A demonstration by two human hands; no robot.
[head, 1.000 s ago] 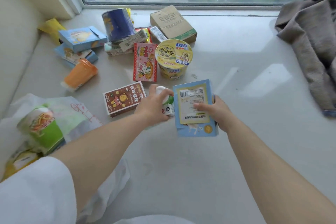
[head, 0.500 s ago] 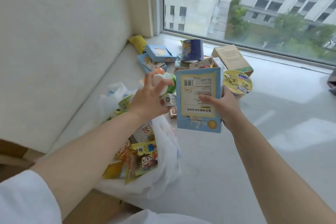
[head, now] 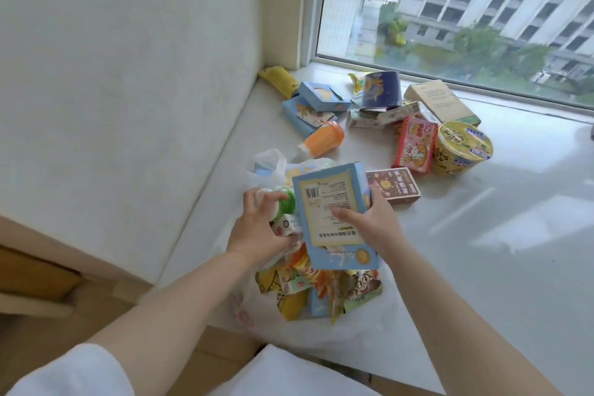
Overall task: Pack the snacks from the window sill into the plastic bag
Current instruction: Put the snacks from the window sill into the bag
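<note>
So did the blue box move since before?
Yes. The blue box left the sill beside the brown box and now hangs over the plastic bag.

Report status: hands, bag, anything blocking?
Left hand shut on green-capped bottle. Right hand shut on blue box. Both over open plastic bag. Nothing blocking.

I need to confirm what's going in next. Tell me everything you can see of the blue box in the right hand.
The blue box is a flat, light-blue carton, cardboard by its look. The face toward the camera carries a pale yellow label with a barcode and small print, and a gold round seal near its lower corner. It appears closed and undented. The right hand grips its right edge, holding it tilted above the open plastic bag, beside the left hand.
</note>
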